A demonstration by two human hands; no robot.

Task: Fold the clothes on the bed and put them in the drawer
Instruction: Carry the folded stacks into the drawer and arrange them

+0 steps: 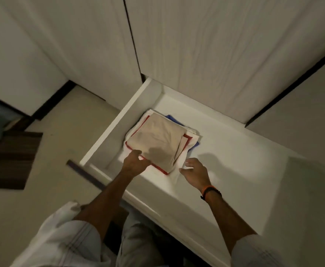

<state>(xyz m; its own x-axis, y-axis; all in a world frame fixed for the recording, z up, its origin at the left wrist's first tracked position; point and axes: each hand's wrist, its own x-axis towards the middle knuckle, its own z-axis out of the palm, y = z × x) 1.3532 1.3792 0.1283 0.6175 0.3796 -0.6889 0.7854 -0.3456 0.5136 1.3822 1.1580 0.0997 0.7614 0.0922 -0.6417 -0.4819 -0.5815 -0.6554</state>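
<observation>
Inside the open drawer, left end: a stack of folded clothes, with both hands at its near edge.

Drawer (225, 151): white, pulled out from beneath the pale wardrobe doors (196, 45); its floor to the right of the stack is bare and brightly lit.

Stack: a beige folded garment (157, 137) lies on top; beneath it a white cloth with a red border (158, 169); a blue garment (172, 118) shows at the far and right edges, lower in the pile.

Left hand (133, 161): at the near left corner of the stack, fingers curled round the edge of the beige folded garment, thumb side on top of it.

Right hand (193, 169): just beside the near right corner of the stack, fingers loosely spread and relaxed, fingertips at the white cloth's edge; whether they touch it cannot be told; it grips nothing.

Wristband (210, 190): orange and black, on the right wrist.

Sleeves (61, 237): white, on both arms, which reach over the drawer's front rail.

Floor (51, 122): pale, left of the drawer, with a dark striped mat (13, 157) lying on it.
</observation>
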